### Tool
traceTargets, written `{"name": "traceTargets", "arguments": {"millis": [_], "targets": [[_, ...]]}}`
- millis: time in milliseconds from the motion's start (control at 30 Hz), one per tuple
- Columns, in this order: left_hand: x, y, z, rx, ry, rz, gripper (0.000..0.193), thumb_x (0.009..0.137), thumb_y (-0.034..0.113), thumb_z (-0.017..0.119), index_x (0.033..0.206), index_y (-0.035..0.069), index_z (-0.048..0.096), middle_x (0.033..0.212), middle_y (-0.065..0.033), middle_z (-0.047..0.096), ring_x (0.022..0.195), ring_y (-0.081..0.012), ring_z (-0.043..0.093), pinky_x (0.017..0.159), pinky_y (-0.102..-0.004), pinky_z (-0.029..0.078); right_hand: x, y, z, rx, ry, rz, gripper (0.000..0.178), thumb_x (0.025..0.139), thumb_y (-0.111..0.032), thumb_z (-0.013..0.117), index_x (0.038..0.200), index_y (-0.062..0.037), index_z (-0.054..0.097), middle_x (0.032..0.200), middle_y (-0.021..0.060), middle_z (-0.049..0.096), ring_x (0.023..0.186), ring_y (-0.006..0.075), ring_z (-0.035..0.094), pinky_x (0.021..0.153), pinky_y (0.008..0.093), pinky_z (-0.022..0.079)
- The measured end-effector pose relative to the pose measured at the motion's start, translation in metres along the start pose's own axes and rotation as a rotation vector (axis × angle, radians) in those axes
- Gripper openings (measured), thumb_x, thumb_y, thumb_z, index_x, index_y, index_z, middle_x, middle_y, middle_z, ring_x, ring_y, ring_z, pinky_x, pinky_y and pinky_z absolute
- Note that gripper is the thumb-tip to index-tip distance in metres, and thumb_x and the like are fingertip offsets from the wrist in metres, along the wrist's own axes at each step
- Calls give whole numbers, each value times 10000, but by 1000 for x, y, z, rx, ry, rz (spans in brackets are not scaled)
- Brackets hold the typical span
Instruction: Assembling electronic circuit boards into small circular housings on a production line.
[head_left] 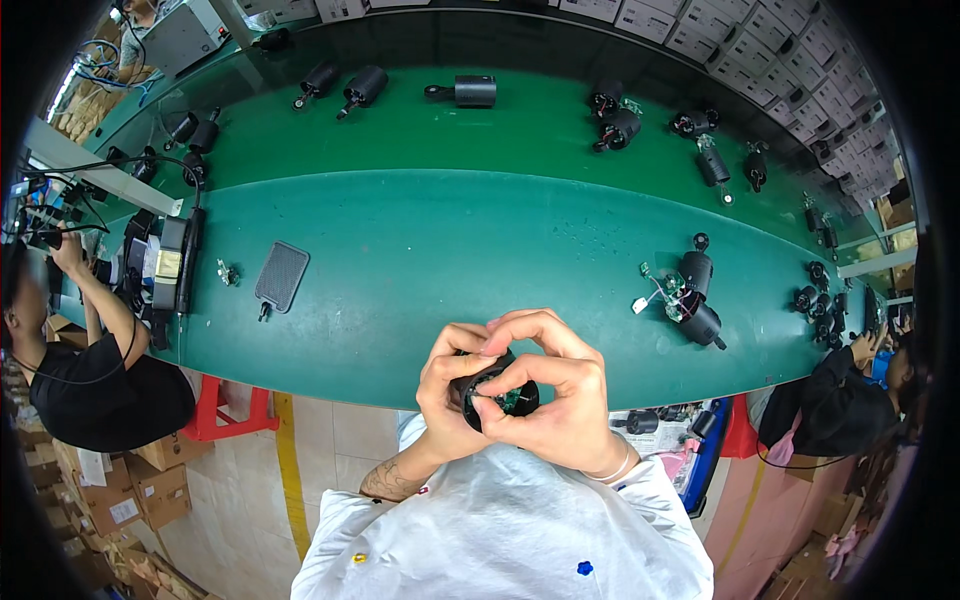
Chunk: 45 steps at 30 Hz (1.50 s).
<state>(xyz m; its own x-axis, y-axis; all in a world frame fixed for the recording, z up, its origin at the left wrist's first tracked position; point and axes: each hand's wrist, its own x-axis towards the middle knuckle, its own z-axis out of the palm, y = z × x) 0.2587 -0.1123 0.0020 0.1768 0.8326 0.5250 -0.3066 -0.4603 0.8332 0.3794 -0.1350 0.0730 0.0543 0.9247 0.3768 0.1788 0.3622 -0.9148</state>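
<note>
Close to my body, at the table's near edge, a black cylindrical housing [528, 400] is held with its open end up. A bit of green circuit board shows inside it. My left hand [447, 392] is closed round the left side of the housing. My right hand [560, 392] is closed too, its thumb and forefinger pressed together at the open mouth. What lies between those fingertips is hidden. To the right on the table, black cylinders [697, 318] lie beside a circuit board with white wires [668, 290].
A dark rectangular pad [283, 276] and a small circuit board [228, 272] lie on the green table [420, 270] at left. Several black cylinders [475, 91] lie along the far strip. One person [100, 370] sits at left, another [835, 400] at right. A blue tray [706, 440] stands right of my lap.
</note>
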Motion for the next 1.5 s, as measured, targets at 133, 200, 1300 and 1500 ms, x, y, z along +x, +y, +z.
{"name": "traceTargets", "arguments": {"millis": [133,200,1300,1500], "targets": [[0,-3,2,-37,-7,2,408,703,8,723,1062,113,561,964,-105,544,939,-245,540,792,-370,470,-2,-2,1,4,18,25,148,563,24,728,669,-50,655,970,61,614,976,248,594,824,348,499],[1,-5,2,-50,-9,5,410,704,7,721,1065,114,560,965,-104,543,943,-248,540,794,-373,471,-3,-3,1,-17,36,42,146,567,30,721,672,-48,656,970,60,615,975,248,598,822,348,501],[11,0,-4,480,22,240,498,606,33,784,1047,110,566,1001,-83,544,909,-254,532,820,-437,499,-14,35,15,699,-43,223,614,725,89,693,1186,-91,331,1372,150,353,1202,310,498,966,388,430],[9,-2,-5,471,32,159,529,579,40,809,1047,98,568,1006,-85,541,903,-256,536,812,-419,498,-15,40,19,752,13,324,634,717,99,692,1219,-80,348,1365,146,358,1189,307,509,957,378,441]]}}
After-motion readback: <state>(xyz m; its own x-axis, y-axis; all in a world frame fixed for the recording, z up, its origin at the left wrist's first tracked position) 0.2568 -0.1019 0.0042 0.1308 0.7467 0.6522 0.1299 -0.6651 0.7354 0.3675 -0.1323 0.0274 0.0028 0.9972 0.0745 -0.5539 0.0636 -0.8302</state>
